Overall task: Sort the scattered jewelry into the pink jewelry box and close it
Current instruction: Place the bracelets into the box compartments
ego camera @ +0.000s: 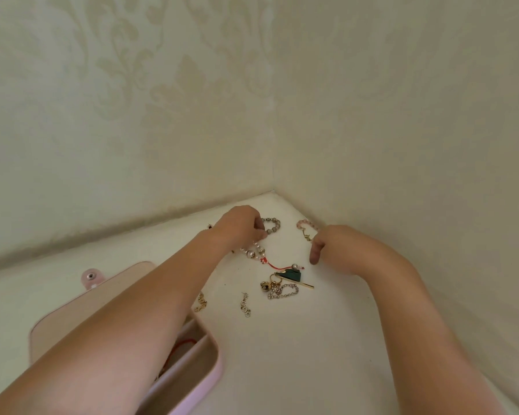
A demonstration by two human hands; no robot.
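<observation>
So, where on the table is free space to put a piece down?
Free: the bare table between box and right arm, nearer than the small chain. Crowded: the corner around the left hand, holding pearls, and right hand.

Soft, even, rather dim light with a yellow-green cast filled the frame, without glare. Only faint shadows showed on the table (312,354) right of the pink jewelry box (218,371). Wide-angle distortion curved the table's back edge above the box. The wall (162,115) far above the box looked hazy, and the small pieces right of the box were slightly soft.
</observation>
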